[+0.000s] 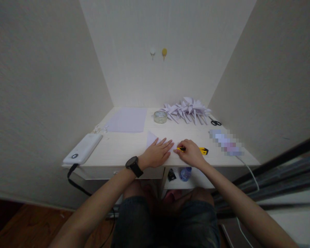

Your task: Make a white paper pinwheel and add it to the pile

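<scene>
A person sat at a pale wooden desk [113, 146] set into a narrow, light-walled nook, seen from above their own lap. Near the desk's front edge, around the middle, a piece of white paper [151, 138] lay flat, partly covered by the left hand [158, 152]. That hand was spread wide, palm down, its fingers pointing right across the paper; a black watch [134, 166] circled the wrist. Just to its right, the right hand [189, 152] was closed around a yellow-and-black cutter [204, 151], which lay crosswise low over the desk, its front end toward the paper. Whether the blade touched the paper could not be told.

Farther back on the left lay a larger white sheet [129, 120]. To the right of it stood a roll of clear tape [160, 117], and at the far right was a cluster of folded paper shapes [188, 109] with pointed blades and thin legs. Black-handled scissors [216, 122] lay beside them, with a blurred-out object [226, 142] nearer on the right. A white device [83, 148] rested at the near left corner. Below the desktop, an open shelf [196, 181] held a blue bottle [185, 174].
</scene>
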A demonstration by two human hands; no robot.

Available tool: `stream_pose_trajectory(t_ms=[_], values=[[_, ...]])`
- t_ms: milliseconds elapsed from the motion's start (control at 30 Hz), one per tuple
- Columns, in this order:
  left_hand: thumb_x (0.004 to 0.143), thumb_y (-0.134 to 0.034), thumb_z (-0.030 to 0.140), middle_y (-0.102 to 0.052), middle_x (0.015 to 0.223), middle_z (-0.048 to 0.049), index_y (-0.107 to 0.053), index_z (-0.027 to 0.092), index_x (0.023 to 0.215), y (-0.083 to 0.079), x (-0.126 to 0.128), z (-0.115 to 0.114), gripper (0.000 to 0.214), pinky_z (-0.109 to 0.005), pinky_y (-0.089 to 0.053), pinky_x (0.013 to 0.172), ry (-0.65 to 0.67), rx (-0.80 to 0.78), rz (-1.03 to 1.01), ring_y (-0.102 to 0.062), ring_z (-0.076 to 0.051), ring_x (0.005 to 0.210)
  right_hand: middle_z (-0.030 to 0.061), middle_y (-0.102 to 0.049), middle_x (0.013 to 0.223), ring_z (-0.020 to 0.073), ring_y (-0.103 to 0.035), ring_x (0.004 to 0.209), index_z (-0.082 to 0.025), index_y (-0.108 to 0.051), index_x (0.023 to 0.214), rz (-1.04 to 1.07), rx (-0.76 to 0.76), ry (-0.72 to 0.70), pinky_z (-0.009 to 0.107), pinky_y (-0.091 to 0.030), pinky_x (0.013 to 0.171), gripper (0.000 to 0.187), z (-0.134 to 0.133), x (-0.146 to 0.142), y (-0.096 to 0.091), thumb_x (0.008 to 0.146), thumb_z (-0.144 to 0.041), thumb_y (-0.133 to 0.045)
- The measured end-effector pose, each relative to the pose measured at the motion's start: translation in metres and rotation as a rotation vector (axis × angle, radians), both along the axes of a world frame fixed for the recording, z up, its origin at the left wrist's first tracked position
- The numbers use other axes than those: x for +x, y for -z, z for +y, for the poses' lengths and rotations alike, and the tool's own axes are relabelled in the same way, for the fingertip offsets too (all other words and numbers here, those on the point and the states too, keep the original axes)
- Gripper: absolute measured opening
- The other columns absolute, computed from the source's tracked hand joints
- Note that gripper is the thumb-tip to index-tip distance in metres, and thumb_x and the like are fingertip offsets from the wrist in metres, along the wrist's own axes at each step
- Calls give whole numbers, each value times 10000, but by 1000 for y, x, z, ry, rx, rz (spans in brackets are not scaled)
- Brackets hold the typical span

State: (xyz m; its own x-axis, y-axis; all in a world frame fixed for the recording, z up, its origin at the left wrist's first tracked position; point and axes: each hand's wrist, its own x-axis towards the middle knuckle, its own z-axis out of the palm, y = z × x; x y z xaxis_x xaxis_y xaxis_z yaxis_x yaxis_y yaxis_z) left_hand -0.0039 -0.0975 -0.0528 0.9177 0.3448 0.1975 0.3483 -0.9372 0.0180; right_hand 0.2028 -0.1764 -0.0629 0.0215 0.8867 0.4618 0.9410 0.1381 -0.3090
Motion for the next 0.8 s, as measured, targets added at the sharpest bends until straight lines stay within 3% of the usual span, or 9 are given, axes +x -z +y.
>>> stream_pose_trajectory(t_ms=[233,800], values=[[1039,-249,410,-341,1575,-114,-390,254,1495,1,-20,20,501,-583,-249,1153,-156,-2,-14,-268,-319,1471,62,-664,823,227,-582,819,-217,-633,770,41,-26,-44,347,-427,754,174,-3,2,-5,833,-370,-689],[1036,-240,410,-324,1587,-96,-361,269,1512,0,-22,15,511,-559,-241,1159,-170,8,20,-278,-326,1465,66,-668,839,244,-586,853,-217,-623,782,74,-31,-194,363,-436,770,161,-1,14,-2,825,-351,-703]])
